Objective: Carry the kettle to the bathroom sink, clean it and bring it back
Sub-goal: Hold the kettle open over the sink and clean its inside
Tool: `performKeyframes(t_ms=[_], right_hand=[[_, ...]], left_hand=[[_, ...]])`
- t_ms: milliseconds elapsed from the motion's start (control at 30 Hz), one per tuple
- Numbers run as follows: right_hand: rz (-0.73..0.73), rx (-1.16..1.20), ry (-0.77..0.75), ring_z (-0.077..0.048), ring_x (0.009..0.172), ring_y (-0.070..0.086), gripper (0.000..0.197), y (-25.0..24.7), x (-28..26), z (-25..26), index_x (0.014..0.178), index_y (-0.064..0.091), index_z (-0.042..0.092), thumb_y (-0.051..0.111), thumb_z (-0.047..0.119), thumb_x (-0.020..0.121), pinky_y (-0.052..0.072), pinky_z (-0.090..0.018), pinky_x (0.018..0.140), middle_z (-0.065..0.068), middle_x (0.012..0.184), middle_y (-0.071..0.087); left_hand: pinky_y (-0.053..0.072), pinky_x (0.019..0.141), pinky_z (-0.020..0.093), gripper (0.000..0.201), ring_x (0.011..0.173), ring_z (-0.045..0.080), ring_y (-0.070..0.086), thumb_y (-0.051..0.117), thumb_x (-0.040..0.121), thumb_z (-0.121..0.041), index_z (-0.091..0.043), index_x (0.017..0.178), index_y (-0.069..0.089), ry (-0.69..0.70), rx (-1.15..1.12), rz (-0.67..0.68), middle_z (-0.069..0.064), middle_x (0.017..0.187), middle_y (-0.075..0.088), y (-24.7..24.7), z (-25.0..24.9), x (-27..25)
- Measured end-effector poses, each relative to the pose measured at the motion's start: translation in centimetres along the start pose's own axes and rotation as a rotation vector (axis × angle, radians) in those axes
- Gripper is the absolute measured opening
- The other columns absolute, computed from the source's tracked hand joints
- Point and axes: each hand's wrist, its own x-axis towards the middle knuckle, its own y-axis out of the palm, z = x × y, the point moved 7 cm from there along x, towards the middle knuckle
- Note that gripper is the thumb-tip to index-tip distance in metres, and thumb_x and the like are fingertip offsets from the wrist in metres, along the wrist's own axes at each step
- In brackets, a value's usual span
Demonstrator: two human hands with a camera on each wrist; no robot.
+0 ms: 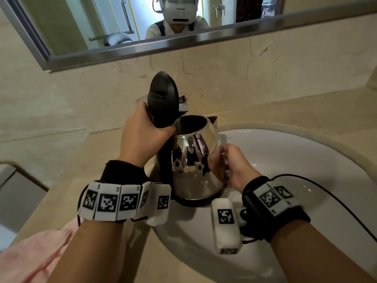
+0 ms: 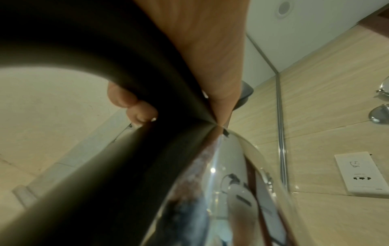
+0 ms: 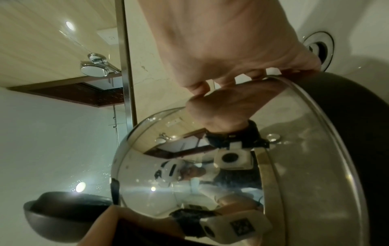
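Note:
A shiny steel kettle (image 1: 195, 160) with a black handle (image 1: 165, 154) stands tilted over the left rim of the white sink (image 1: 285, 160). Its black lid (image 1: 163, 92) is flipped up, so the mouth shows. My left hand (image 1: 142, 135) grips the top of the handle. In the left wrist view its fingers (image 2: 134, 103) curl round the dark handle (image 2: 105, 149). My right hand (image 1: 234, 166) cups the lower right side of the body. There its fingers (image 3: 221, 50) bend against the steel kettle (image 3: 231, 174), near the black base (image 3: 357, 133).
A chrome tap (image 1: 182, 105) sits partly hidden behind the lid. The drain (image 3: 318, 46) lies in the basin. A pink towel (image 1: 30, 252) is on the beige counter at the left. A mirror (image 1: 122, 27) hangs above, and a wall socket (image 2: 362, 173) is nearby.

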Motion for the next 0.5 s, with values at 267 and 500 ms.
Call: performKeyframes(t_ms=[267,500], right_hand=[[0.004,0.003,-0.015,-0.013,0.069,0.055,0.039,-1.0,2.2,-0.2,0.066,0.051,0.016,0.033,0.032,0.097,0.036,-0.024,0.058,-0.001,0.063,0.059],[0.004,-0.035,-0.101,-0.010,0.063,0.056,0.030,-1.2,4.9,2.4,0.074,0.059,0.021,0.036,0.032,0.092,0.042,-0.026,0.063,0.009,0.043,0.060]], left_hand=[[0.049,0.066,0.026,0.048,0.075,0.002,0.052,0.072,0.073,-0.019,-0.013,0.115,0.050,-0.010,-0.002,-0.003,-0.017,0.082,0.050,-0.1,0.0,0.0],[0.037,0.058,0.016,0.042,0.071,-0.002,0.049,0.073,0.072,-0.024,-0.017,0.106,0.049,-0.029,0.009,-0.034,-0.018,0.079,0.048,-0.3,0.2,-0.2]])
